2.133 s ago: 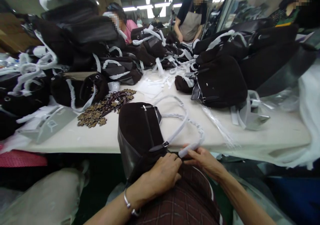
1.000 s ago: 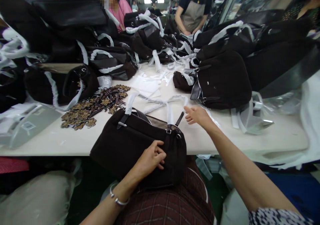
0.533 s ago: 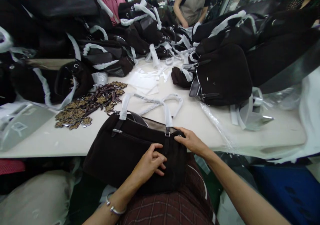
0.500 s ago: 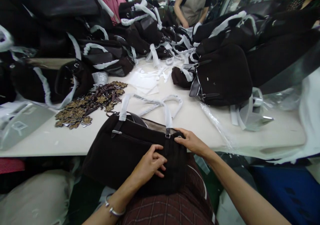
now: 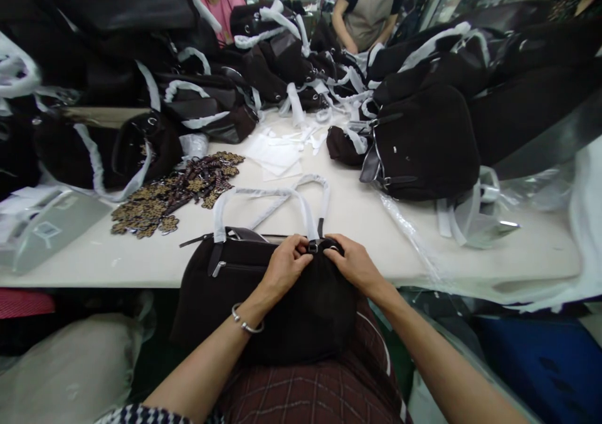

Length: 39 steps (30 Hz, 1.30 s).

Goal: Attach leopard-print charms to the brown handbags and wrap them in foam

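A dark handbag point(image 5: 263, 298) leans against the table edge, over my lap. Its two handles point(image 5: 256, 193) are wrapped in white paper and stand up above the opening. With thumb and fingers, my left hand point(image 5: 286, 264) pinches the bag's top edge beside a small metal buckle point(image 5: 313, 246) at the base of the front handle. My right hand point(image 5: 352, 264) is closed on the top right corner, thumb in front and fingers behind. A silver zipper pull point(image 5: 219, 268) hangs on the front left. Most of the bag's inside is hidden.
On the left of the table point(image 5: 385, 248) lies a heap of flower-patterned tags point(image 5: 155, 207). Dark bags with wrapped handles pile up around the back; one bag point(image 5: 423, 148) lies to the right. Paper sheets point(image 5: 270, 151) lie mid-table. Another person point(image 5: 367, 13) stands across the table.
My left hand has risen from in front of the bag to its top edge and closed there. The bag sits more upright, and its front handle has swung left. My right hand stays at the corner.
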### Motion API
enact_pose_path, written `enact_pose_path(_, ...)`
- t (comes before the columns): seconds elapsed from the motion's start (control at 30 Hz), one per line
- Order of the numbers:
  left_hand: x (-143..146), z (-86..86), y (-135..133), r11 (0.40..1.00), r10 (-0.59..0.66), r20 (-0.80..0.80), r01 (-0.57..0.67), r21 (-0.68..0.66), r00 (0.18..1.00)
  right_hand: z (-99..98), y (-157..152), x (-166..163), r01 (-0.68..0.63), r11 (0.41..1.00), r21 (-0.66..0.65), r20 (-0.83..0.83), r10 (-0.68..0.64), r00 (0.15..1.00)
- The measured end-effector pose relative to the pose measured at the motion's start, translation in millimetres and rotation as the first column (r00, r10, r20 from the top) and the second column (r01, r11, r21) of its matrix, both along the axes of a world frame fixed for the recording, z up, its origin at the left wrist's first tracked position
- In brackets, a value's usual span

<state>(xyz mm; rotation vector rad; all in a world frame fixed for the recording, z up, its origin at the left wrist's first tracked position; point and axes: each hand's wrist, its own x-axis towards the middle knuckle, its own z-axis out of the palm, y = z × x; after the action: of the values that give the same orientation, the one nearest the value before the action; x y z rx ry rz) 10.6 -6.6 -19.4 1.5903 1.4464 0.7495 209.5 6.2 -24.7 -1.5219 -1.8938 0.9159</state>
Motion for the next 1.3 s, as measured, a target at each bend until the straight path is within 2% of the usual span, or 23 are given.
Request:
enact_pose_path(0.1, 0.3, -4.0, 2.6, 0.997, -0.004, 0.195, 0.019, -0.074, 0.981, -2.9, -2.3, 3.6, 0.053, 0.995, 0.090, 0.060, -0.058, 0.997)
enact_pose_path(0.2, -1.6, -2.4, 5.3, 0.990, -0.044, 0.297, 0.081, -0.112, 0.954, -3.9, -5.6, 2.8, 0.091, 0.995, 0.050, 0.019, -0.092, 0.996)
enact_pose_path(0.37, 1.9, -1.5, 14.4, 0.962, -0.010, 0.311, 0.094, -0.257, 0.950, -1.5, -8.1, -0.7, 0.119, 0.992, -0.045, -0.024, -0.120, 0.992)
enact_pose_path(0.43, 4.4, -1.7, 17.7, 0.944, -0.034, 0.288, 0.125, -0.304, 0.957, 0.5, -8.1, 0.9, 0.111, 0.989, -0.099, -0.049, -0.117, 0.992)
enact_pose_path(0.5, 6.0, -1.7, 18.4, 0.944, -0.080, 0.293, 0.167, -0.285, 0.953, 2.5, -8.1, 3.4, 0.089, 0.986, -0.141, -0.084, -0.102, 0.991)
enact_pose_path(0.57, 6.4, -1.4, 16.0, 0.960, -0.080, 0.316, 0.158, -0.230, 0.945, 4.1, -7.9, 5.2, 0.083, 0.982, -0.168, -0.107, -0.102, 0.989)
enact_pose_path(0.67, 5.8, -0.8, 10.3, 0.980, -0.020, 0.373, 0.093, -0.178, 0.928, 4.5, -5.5, 5.6, 0.146, 0.967, -0.208, -0.089, -0.167, 0.982)
enact_pose_path(0.77, 5.6, -0.2, 7.0, 0.982, 0.043, 0.437, 0.043, -0.185, 0.898, 3.8, -3.3, 3.6, 0.189, 0.946, -0.263, -0.090, -0.219, 0.972)
enact_pose_path(0.87, 6.5, -1.0, 8.1, 0.980, 0.071, 0.467, 0.025, -0.196, 0.882, 3.5, -5.0, 0.9, 0.190, 0.951, -0.242, -0.113, -0.222, 0.968)
enact_pose_path(0.97, 7.3, -5.6, 13.1, 0.978, 0.043, 0.481, 0.061, -0.198, 0.875, 4.4, -6.5, 1.6, 0.179, 0.968, -0.176, -0.068, -0.193, 0.979)
enact_pose_path(1.1, 7.1, -13.6, 19.5, 0.974, -0.037, 0.469, 0.137, -0.181, 0.882, 10.3, 1.2, 12.9, 0.140, 0.978, -0.152, -0.008, -0.143, 0.990)
enact_pose_path(1.3, 4.4, -10.2, 24.2, 0.939, -0.122, 0.427, 0.244, -0.243, 0.896, 30.4, 29.3, 31.2, 0.198, 0.969, -0.145, 0.004, -0.199, 0.980)
